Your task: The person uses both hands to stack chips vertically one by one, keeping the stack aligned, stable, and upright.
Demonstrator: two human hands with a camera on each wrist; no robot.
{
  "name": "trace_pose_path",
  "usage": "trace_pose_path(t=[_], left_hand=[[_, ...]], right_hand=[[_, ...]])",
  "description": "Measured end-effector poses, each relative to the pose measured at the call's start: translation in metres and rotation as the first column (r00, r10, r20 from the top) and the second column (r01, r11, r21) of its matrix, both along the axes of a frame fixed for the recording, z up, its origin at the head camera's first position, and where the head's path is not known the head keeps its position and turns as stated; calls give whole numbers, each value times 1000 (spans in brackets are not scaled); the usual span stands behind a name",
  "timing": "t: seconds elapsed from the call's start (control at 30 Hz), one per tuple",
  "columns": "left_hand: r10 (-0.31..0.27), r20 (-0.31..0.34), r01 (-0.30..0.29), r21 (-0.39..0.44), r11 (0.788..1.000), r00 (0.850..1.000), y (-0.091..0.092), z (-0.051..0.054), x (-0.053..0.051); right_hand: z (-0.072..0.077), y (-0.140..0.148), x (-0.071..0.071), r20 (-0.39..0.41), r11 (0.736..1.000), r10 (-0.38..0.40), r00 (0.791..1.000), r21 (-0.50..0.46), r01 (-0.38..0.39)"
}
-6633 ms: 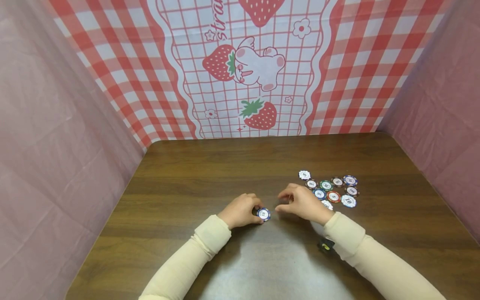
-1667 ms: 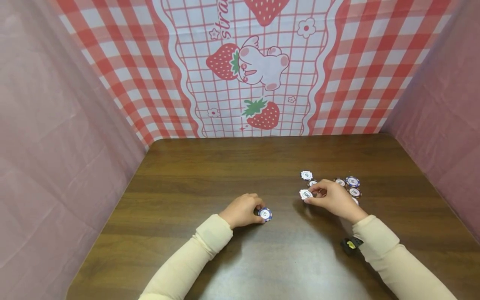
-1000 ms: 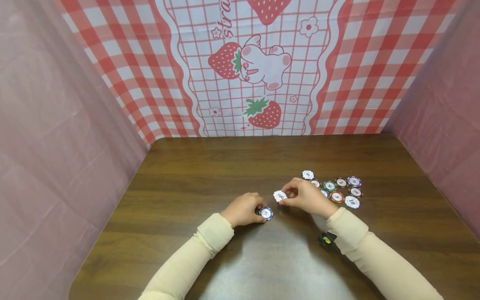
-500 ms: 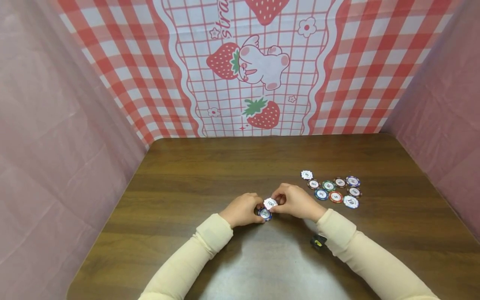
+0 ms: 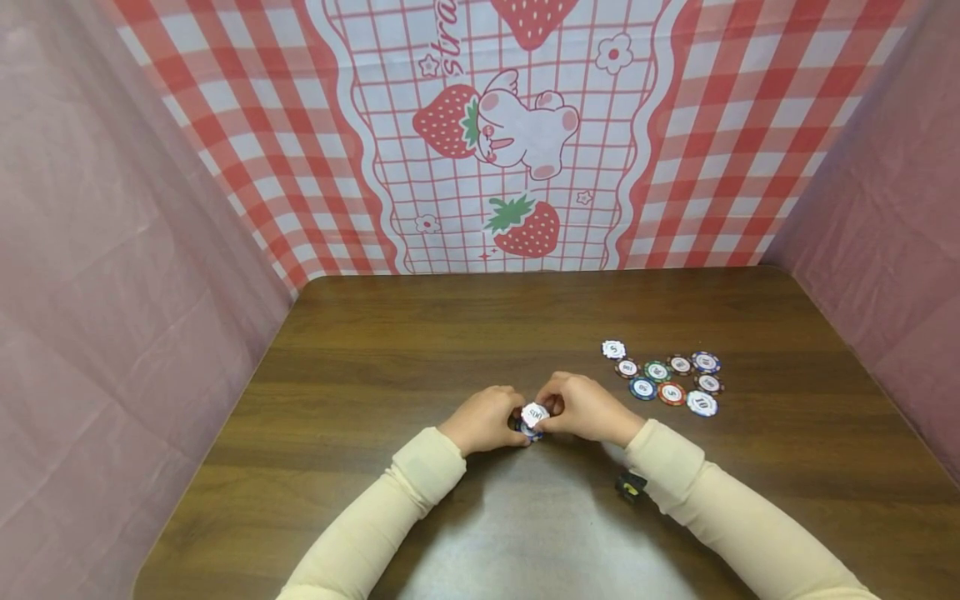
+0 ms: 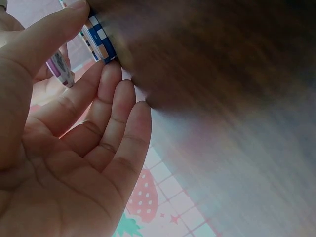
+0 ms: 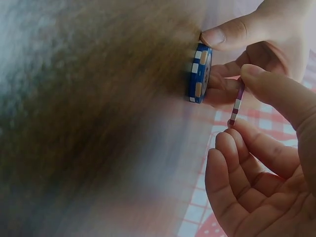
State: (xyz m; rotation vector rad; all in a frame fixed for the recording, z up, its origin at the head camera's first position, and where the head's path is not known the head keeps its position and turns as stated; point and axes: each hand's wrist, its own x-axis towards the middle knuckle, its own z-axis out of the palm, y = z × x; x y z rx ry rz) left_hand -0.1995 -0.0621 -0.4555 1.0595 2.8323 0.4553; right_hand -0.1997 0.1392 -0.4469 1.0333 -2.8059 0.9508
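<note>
My left hand [image 5: 483,419] rests on the table and pinches a short stack of blue-edged poker chips [image 7: 200,74] between thumb and fingertips. My right hand [image 5: 588,408] pinches a white poker chip marked 500 [image 5: 535,414] by its rim, thumb on one side and fingers on the other. That chip hovers just over the blue stack, and the right wrist view shows a gap between them. Its edge [image 7: 237,103] has purple and white blocks. From the head view the white chip covers much of the stack's top.
Several loose poker chips [image 5: 671,393] lie flat on the right of the wooden table [image 5: 420,333], one white chip [image 5: 613,349] at their far left. A red checked cloth [image 5: 697,167] hangs behind the table, with pink curtains [image 5: 877,250] at the sides.
My right hand has picked the white 500 chip out of the group at the right and carried it left, over the blue stack. My left hand has kept its place.
</note>
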Motion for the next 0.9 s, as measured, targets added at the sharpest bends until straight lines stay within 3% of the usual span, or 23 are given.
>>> trace_pose_path(t=[0.9], left_hand=[[-1,-13,1,-4,1000,1000,0,-2,1]], right_hand=[[-4,-9,4,37,994,-9,999,106,5]])
